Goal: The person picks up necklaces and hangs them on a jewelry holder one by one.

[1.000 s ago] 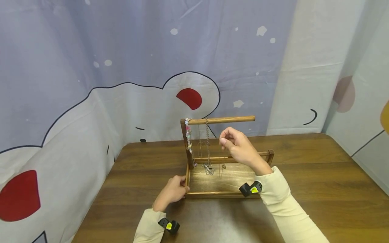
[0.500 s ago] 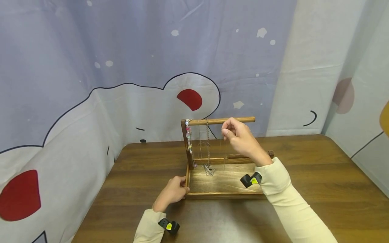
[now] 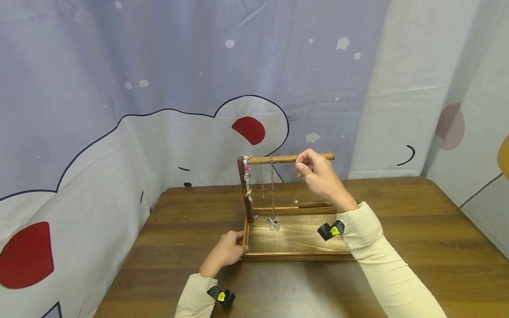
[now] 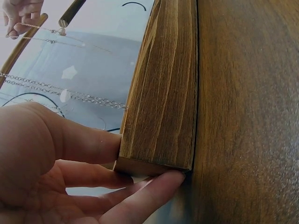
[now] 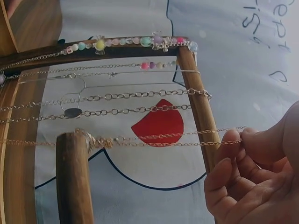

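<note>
My right hand [image 3: 320,176] pinches a thin gold chain necklace [image 5: 177,144] between thumb and forefinger, up at the horizontal rod [image 3: 284,159] of a wooden jewelry stand. The doubled chain hangs down and overlaps the rod in the right wrist view. My left hand [image 3: 226,251] grips the front left corner of the stand's tray [image 4: 161,93], with the thumb on one side and fingers round the end. From the rod hang a pastel beaded necklace [image 5: 126,42], a thin silver necklace [image 3: 261,181] and a thicker silver chain [image 5: 135,94], its lower end piled in the tray.
A shorter wooden bar [image 5: 74,177] runs along the back right of the stand, partly behind the right arm. The stand's upright post [image 3: 245,190] rises at the left. Everything stands on a brown wooden table [image 3: 179,212] before a patterned curtain [image 3: 179,57].
My right hand has risen and moved a little right to the rod's height, and the gold chain has lifted out of the tray with it. My left hand has stayed at the corner.
</note>
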### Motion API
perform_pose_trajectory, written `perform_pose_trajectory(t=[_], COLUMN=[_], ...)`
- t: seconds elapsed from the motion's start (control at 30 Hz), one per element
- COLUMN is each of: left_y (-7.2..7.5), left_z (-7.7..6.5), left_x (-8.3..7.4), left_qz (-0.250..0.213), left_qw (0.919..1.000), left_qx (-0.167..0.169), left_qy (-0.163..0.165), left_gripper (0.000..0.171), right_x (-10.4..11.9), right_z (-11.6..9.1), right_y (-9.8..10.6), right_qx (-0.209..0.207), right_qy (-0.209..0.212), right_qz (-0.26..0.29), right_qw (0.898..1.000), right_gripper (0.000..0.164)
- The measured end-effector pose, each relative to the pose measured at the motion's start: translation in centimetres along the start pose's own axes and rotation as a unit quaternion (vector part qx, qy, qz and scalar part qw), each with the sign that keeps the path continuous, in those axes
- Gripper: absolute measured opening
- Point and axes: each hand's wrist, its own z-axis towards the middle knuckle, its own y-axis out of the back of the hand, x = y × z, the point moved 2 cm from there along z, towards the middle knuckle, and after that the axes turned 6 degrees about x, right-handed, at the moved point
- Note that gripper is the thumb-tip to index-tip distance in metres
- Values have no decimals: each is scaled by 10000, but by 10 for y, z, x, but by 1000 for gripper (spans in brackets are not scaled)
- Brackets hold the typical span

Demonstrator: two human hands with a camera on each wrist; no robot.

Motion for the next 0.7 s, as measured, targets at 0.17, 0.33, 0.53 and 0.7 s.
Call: perform_pose_trajectory(t=[0.17,0.33,0.53,0.7], left_y=[0,0,-1,-1], left_z=[0,0,1,1], left_x=[0,0,1,2], left_qz=[-11,9,63,77], left_qw=[10000,10000,9999,9999], left_qx=[7,8,2,-16], left_qy=[17,57,93,68], left_gripper=[47,48,50,50], right_x=[20,0,-9,-12], right_z=[-7,-2,-2,-2], right_y=[6,12,23,30], right_qx=[-67,-161,-414,-513], right_qy=[-112,-46,153,168], right_qz=[-98,-149,-290,-329], right_qw=[9999,9997,9986,9980], right_gripper=[9,8,5,3])
